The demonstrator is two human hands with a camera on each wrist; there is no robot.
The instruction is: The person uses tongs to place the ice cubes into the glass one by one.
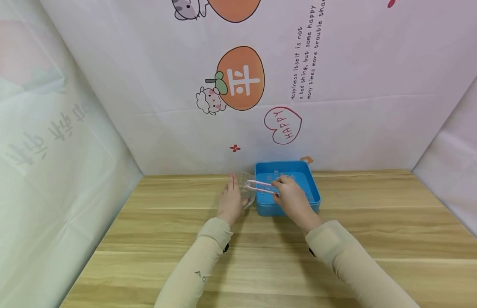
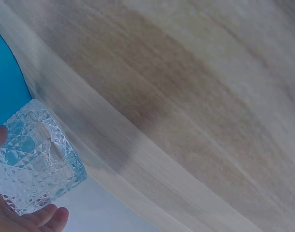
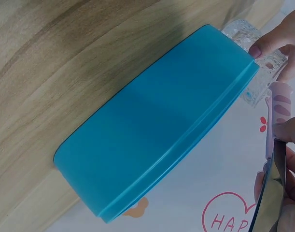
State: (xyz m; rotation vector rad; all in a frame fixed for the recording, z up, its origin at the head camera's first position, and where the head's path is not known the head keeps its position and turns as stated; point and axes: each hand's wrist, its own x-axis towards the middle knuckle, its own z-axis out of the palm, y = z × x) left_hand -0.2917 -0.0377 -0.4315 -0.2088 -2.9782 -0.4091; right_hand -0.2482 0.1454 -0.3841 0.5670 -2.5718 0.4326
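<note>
A clear cut-glass bowl stands on the table against the left side of a blue box. My left hand holds the bowl from its left, thumb at the near side and fingers at the far side; the left wrist view shows its patterned glass wall. My right hand, above the box, grips pink-and-white tongs. The tongs point left, their tips over the bowl. Whether the tips pinch anything is too small to tell. Small clear pieces lie scattered in the box.
The wooden table ends at a printed white cloth hanging behind the bowl and box. More cloth hangs along the left side. The box's raised wall stands close below my right hand.
</note>
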